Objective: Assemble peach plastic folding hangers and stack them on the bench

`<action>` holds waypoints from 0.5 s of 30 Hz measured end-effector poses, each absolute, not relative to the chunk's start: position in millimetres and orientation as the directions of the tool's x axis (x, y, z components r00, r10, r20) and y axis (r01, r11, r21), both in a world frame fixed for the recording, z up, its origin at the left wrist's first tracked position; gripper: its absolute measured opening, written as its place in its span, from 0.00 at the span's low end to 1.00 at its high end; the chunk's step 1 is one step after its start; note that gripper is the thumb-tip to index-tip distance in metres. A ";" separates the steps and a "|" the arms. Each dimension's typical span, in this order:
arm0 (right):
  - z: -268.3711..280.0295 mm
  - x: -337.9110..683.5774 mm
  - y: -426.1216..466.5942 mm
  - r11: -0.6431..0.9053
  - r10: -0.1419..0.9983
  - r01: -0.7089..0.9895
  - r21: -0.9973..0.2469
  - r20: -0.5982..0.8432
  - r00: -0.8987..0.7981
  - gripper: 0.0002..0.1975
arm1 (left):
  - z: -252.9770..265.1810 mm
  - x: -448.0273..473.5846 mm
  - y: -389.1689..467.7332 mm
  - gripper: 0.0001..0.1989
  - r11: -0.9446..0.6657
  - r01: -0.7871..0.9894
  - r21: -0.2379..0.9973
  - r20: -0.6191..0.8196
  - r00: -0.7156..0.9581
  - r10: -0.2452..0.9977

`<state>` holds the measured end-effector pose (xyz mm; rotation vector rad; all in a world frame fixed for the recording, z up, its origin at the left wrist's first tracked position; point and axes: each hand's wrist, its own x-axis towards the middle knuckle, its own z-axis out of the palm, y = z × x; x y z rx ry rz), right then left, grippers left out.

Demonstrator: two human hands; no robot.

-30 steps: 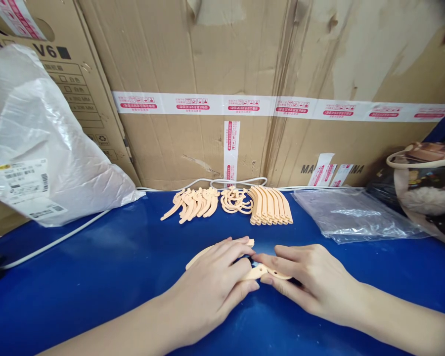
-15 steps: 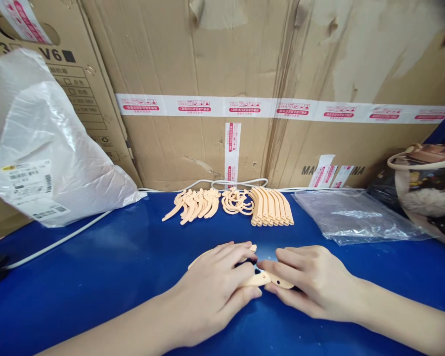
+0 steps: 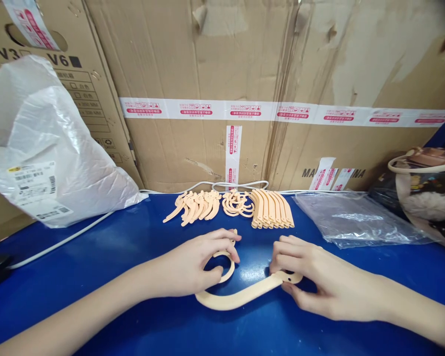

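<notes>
My left hand (image 3: 198, 264) is closed on a beige plastic hook (image 3: 228, 272), its thumb and fingers around the curved part. The hook's small knobbed end shows beyond the fingertips. My right hand (image 3: 315, 277) pinches the holed end of a beige curved hanger arm (image 3: 241, 298) between thumb and fingers. This arm runs left in a bow just above or on the blue table; its far end passes under my left hand. Whether hook and arm are joined is hidden by my left hand.
Behind my hands lie several small curved beige pieces (image 3: 200, 206), a pile of hooks (image 3: 237, 203) and a row of hanger arms (image 3: 272, 208). A clear plastic bag (image 3: 356, 217), a dark bag (image 3: 422, 188), a white parcel bag (image 3: 59, 158), a cable (image 3: 63, 242) and cardboard boxes (image 3: 193, 148) surround them.
My left hand has drawn away to the left and back, baring the hook and the long bow of the hanger arm. My right hand has shifted slightly right, keeping hold of the arm's end.
</notes>
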<state>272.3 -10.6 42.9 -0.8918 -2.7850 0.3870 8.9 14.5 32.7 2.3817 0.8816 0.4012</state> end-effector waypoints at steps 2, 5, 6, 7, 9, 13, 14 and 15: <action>46.7 273.0 -12.0 0.758 0.597 0.527 -0.385 0.082 -0.798 0.04 | 27.7 6.5 19.2 0.15 -0.662 0.492 0.565 0.118 0.746 0.655; 50.7 274.4 -13.0 0.741 0.591 0.518 -0.427 0.050 -0.805 0.07 | 21.4 4.2 25.0 0.12 -0.701 0.479 0.529 0.189 0.739 0.647; 51.5 275.0 -12.6 0.742 0.587 0.520 -0.422 0.035 -0.809 0.09 | 20.4 3.3 26.6 0.12 -0.706 0.479 0.522 0.212 0.729 0.651; 52.0 275.7 -11.9 0.747 0.580 0.521 -0.413 0.023 -0.814 0.10 | 20.0 2.4 28.0 0.12 -0.709 0.484 0.513 0.231 0.718 0.657; 51.4 277.1 -9.8 0.761 0.567 0.520 -0.388 0.009 -0.824 0.12 | 20.8 0.9 29.9 0.13 -0.718 0.500 0.484 0.254 0.705 0.662; 45.9 279.1 -5.9 0.772 0.569 0.521 -0.364 0.029 -0.822 0.16 | 27.5 -0.5 28.1 0.11 -0.725 0.552 0.413 0.250 0.697 0.673; 44.3 279.5 -5.7 0.764 0.574 0.522 -0.380 0.029 -0.818 0.17 | 29.7 -0.6 26.4 0.11 -0.721 0.568 0.398 0.245 0.691 0.680; 42.8 279.7 -5.7 0.755 0.580 0.522 -0.398 0.031 -0.814 0.17 | 32.0 -0.7 24.3 0.09 -0.712 0.591 0.380 0.238 0.681 0.693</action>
